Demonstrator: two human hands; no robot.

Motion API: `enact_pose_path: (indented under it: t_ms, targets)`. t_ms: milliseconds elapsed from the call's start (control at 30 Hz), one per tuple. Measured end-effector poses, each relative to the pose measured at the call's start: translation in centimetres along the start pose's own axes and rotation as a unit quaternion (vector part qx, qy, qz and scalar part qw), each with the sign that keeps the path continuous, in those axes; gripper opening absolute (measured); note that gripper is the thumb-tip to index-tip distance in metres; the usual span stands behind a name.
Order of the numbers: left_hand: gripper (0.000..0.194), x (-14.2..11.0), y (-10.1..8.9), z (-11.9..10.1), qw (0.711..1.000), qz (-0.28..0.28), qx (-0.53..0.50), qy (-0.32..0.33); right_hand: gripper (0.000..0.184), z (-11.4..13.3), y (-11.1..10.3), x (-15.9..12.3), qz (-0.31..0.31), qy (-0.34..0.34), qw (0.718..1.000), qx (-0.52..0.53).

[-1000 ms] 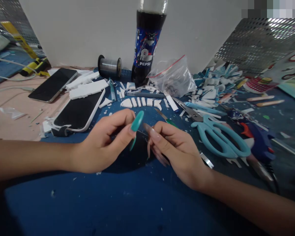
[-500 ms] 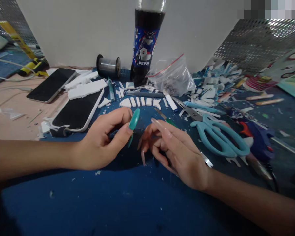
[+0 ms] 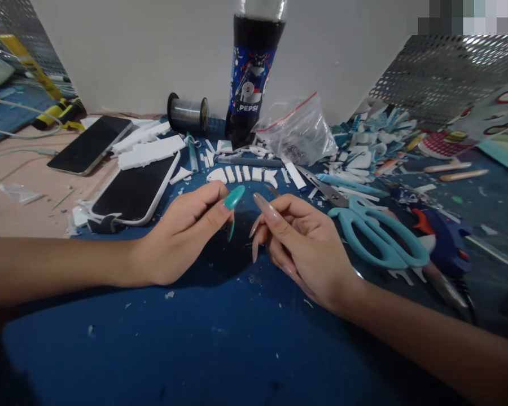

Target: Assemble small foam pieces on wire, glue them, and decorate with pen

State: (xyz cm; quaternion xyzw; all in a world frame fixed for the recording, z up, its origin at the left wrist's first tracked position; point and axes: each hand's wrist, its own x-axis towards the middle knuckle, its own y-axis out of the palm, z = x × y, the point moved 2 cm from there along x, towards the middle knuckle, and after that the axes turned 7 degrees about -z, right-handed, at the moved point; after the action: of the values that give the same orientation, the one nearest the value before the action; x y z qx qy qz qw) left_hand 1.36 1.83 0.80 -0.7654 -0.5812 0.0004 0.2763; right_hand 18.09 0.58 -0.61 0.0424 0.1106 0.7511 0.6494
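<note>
My left hand (image 3: 190,234), with long green nails, is curled with the thumb pressed toward the bent fingers. Opposite it, across a small gap, my right hand (image 3: 307,248), with long pinkish nails, has its thumb laid against a curled forefinger. Anything pinched in either hand is too thin or hidden to make out. Behind the hands lies a row of small white cut foam pieces (image 3: 242,174), fish-shaped as a whole. Blue-handled scissors (image 3: 381,237) lie right of my right hand. The tip of a thin blade (image 3: 272,191) shows just behind that hand.
Two phones (image 3: 91,145) lie at the left, one partly under white foam strips (image 3: 152,152). At the back stand a Pepsi bottle (image 3: 252,73), a spool of thin line (image 3: 188,114) and a clear zip bag (image 3: 305,132). Foam scraps (image 3: 364,146) and a blue glue gun (image 3: 449,242) are at the right.
Both hands have shifted slightly. My left thumb has tilted rightward over the fingers, and my right hand has risen a little, its thumb more upright.
</note>
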Motion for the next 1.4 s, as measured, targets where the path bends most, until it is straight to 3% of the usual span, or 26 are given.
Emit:
enact_pose_path:
  t_ms: [100,233,367,433,600,767,967,1067,1233,1400]
  targets:
    - [0.018,-0.2,0.0,-0.2,1.0,0.006,0.019,0.018,0.023,0.4,0.0,-0.2,-0.013,-0.002,0.999,-0.032]
    - [0.013,-0.5,-0.1,-0.4,0.998,0.038,0.016,0.045,0.02,1.9,0.1,-0.5,0.024,0.003,0.988,-0.151]
    - [0.015,-0.8,-0.2,-0.3,0.993,0.038,0.05,0.1,0.018,3.5,-0.1,-0.3,0.025,-0.086,0.935,-0.344]
    - [0.026,-0.8,-0.1,-0.2,0.991,0.039,0.049,0.117,0.019,3.9,-0.3,0.0,0.024,-0.084,0.913,-0.398]
    - [0.045,-0.8,0.3,-0.1,0.985,0.047,0.052,0.157,0.02,4.4,-0.5,0.4,0.068,0.013,0.904,-0.421]
    - [0.043,-1.0,0.7,0.2,0.981,0.067,0.083,0.163,0.025,5.2,-0.9,0.7,0.091,0.083,0.883,-0.453]
    - [0.034,-1.5,1.1,0.4,0.967,0.078,0.167,0.176,0.027,5.1,-1.6,1.1,0.059,0.058,0.856,-0.51]
    - [0.031,-1.5,1.3,0.2,0.952,0.069,0.213,0.21,0.026,4.8,-1.8,1.2,0.045,0.053,0.863,-0.5]
    - [0.031,-1.5,1.4,0.1,0.951,0.078,0.236,0.183,0.025,4.1,-2.1,1.3,0.034,0.039,0.888,-0.457]
    - [0.029,-1.6,1.3,0.0,0.953,0.092,0.223,0.181,0.024,4.0,-2.2,1.2,0.023,0.0,0.875,-0.484]
